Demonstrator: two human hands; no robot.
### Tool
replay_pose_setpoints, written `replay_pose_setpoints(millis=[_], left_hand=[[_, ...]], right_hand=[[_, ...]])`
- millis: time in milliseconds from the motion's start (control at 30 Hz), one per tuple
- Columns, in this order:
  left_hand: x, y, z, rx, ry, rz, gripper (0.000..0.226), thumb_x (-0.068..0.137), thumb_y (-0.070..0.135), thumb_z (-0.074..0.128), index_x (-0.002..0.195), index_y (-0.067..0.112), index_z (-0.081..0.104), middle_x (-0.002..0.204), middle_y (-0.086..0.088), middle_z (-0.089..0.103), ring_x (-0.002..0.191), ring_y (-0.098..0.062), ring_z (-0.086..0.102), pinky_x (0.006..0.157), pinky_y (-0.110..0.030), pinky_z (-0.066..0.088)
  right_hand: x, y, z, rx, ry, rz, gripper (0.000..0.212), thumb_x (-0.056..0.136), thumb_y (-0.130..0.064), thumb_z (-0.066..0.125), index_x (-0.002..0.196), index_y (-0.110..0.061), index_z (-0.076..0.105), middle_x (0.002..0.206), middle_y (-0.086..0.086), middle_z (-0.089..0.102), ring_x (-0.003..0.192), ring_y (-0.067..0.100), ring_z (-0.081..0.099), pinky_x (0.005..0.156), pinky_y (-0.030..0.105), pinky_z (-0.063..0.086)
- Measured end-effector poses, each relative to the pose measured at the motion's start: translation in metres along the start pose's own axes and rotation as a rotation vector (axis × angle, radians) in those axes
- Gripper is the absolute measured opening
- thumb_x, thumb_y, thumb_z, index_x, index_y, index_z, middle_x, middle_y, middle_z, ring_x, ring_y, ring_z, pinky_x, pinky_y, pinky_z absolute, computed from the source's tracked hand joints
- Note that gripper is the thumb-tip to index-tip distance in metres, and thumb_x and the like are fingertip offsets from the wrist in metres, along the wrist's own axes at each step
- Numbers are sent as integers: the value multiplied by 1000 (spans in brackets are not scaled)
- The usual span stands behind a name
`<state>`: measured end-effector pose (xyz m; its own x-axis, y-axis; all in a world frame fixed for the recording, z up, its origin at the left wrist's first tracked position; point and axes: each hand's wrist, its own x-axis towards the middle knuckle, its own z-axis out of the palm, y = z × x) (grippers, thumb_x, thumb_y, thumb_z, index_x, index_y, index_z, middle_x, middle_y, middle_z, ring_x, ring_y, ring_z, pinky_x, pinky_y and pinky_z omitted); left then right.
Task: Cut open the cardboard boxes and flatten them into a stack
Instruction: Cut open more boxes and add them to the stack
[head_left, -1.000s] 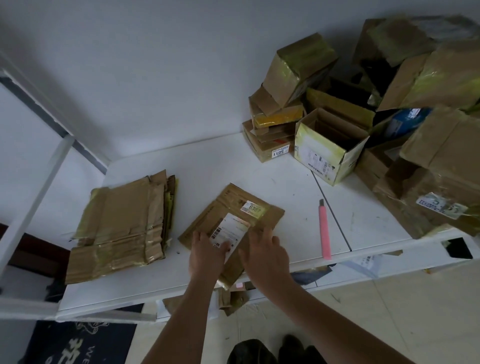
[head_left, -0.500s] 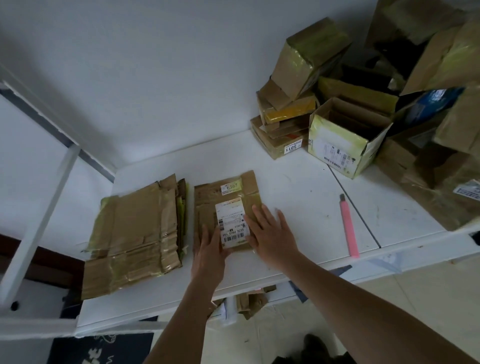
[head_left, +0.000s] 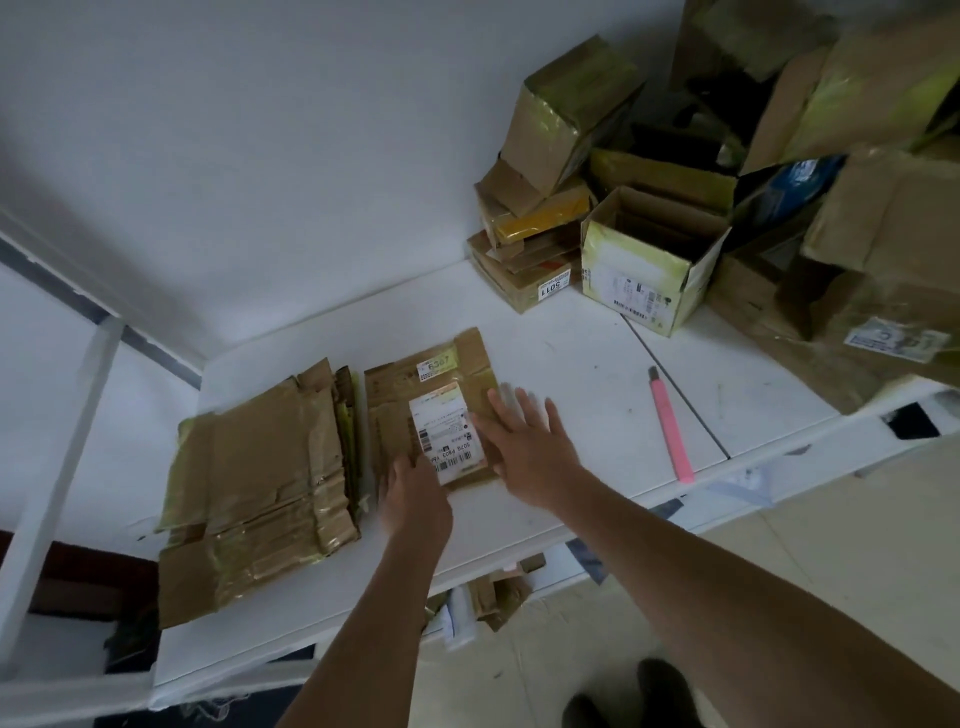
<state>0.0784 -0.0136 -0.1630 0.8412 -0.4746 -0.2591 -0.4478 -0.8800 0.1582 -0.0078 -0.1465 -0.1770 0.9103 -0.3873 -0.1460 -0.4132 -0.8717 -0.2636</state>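
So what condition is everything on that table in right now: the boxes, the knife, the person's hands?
Labelled box: flattened, lying beside the stack.
Stack of cardboard: flattened, piled at the table's left.
Open box: upright, top flaps open.
Pile of boxes: not flattened, heaped at right.
Pink knife: lying untouched; blade state unclear.
Left hand: resting on the labelled box.
Right hand: fingers spread flat on it.

Arms: two bare forearms, no sleeves in view anywhere along their visible length.
Left hand (head_left: 415, 493): bare, no glove; no ring or band can be made out, though it is slightly blurred.
Right hand (head_left: 524, 457): bare, no glove; wrist without watch or strap.
Footwear: dark rounded shoes (head_left: 660, 691) at the lower edge of the view; material too dim to tell.
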Motion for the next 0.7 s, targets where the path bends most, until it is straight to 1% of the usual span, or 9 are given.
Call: replay_pose_setpoints(millis=[100,167,233,300,367,433,500,567,700], left_hand=[[-11,12,-1,-70,70,125,49,95,7,56,141,16,42,147,-6,37,134,-24,38,105,-35,41],[-17,31,-3,-113,102,197,53,95,3,53,144,16,39,153,-7,33,141,-26,32,112,-39,38],[-22,59,-10,-163,96,236,51,97,6,50,146,16,38,154,-8,33,143,-28,31,111,-41,36],[-26,92,-18,-211,61,294,47,101,15,48,147,19,39,154,-5,34,141,-25,36,110,-37,37],[-31,125,-26,-258,10,380,48,102,20,48,149,20,37,159,-3,28,144,-19,31,113,-31,31],[-35,160,-34,-302,-9,473,47,102,21,49,148,19,39,157,-2,32,144,-16,30,113,-27,28],[-42,197,-42,-362,-7,545,46,101,23,51,147,18,42,151,-2,41,140,-15,36,109,-21,29],[-50,236,-51,-448,4,582,45,101,27,53,144,18,45,147,-2,47,135,-16,42,102,-19,31],[-69,315,-68,-734,-55,515,49,100,39,51,144,17,46,143,-2,52,130,-19,49,94,-24,38]], right_hand=[[-35,16,-26,120,197,24,70,99,-23,48,156,-29,7,165,2,-9,151,28,-12,120,51,-4],[-60,33,-43,148,271,84,69,99,-23,48,156,-29,10,165,1,-9,150,26,-15,120,50,-4],[-80,53,-64,187,360,162,66,98,-23,49,155,-28,15,165,1,-7,150,24,-15,121,50,-3],[-100,76,-88,230,474,250,63,97,-22,53,153,-25,24,165,4,-1,151,26,-10,121,52,2],[-118,103,-113,233,594,331,62,94,-18,59,150,-19,33,164,9,7,151,30,-4,120,55,6],[-135,133,-138,214,693,399,63,89,-11,62,147,-13,38,163,14,12,151,34,0,119,56,6],[-149,163,-161,179,777,440,61,88,-8,61,145,-9,39,162,17,13,150,36,1,119,55,5],[-160,192,-180,157,844,460,56,89,-12,61,142,-4,42,161,19,15,150,38,3,119,57,6],[-180,247,-199,271,908,479,53,97,-21,56,140,6,40,158,26,19,148,43,7,119,57,11]])
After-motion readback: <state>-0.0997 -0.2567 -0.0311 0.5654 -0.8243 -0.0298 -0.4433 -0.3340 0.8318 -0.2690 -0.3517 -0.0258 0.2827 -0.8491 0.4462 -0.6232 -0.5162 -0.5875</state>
